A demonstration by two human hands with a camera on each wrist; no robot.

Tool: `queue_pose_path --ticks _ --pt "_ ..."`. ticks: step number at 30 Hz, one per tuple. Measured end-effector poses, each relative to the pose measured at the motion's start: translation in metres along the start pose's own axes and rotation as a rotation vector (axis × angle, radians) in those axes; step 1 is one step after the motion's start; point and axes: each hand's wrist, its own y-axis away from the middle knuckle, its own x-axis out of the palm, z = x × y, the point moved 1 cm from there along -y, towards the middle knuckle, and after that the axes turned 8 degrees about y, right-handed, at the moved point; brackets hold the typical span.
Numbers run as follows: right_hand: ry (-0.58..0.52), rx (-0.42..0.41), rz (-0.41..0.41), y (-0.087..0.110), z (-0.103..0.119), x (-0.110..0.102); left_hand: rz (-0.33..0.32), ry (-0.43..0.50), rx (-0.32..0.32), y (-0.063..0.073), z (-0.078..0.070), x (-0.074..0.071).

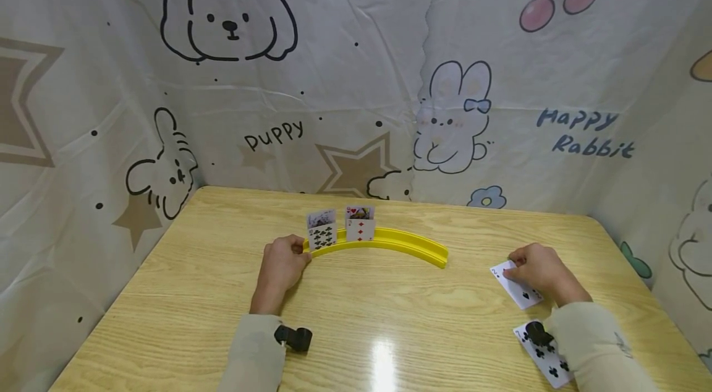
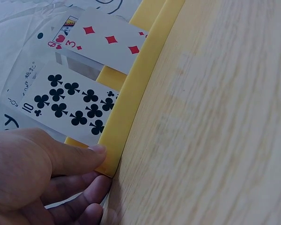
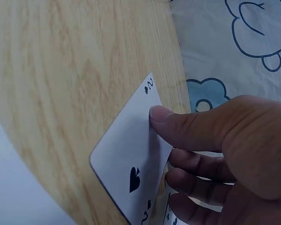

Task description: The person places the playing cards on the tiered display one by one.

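In the head view a curved yellow card holder stands on the table, with playing cards upright in its slots. My left hand grips its left end, thumb on the rim and fingers curled by the tip. Right beside the thumb is the ten of clubs, with another card behind it. Farther along stands the three of diamonds, in front of a queen of hearts. Over at the right, my right hand pinches the two of spades between thumb and fingers; the card is tilted.
A clubs card lies face up near the table's right front, partly hidden under the right sleeve and wrist camera. Behind the wooden table hangs a printed curtain, which also runs along both sides.
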Motion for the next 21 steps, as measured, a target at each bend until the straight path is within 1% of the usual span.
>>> queue_pose_path --ticks 6,13,17,21 --pt "-0.029 0.028 0.002 0.0011 0.0013 0.0016 0.010 0.003 -0.010 0.0012 -0.0003 -0.0003" --pt "-0.080 0.041 -0.005 0.0049 0.0039 0.0030 0.005 -0.007 0.001 0.0017 -0.0008 0.0000" --pt "-0.099 0.035 0.001 0.0066 0.0031 0.0029 0.000 -0.011 0.008 0.0019 -0.0002 0.0007" --pt "-0.103 0.004 -0.012 0.0079 0.0027 -0.0005 -0.001 -0.006 -0.001 0.0015 -0.0006 0.0008"
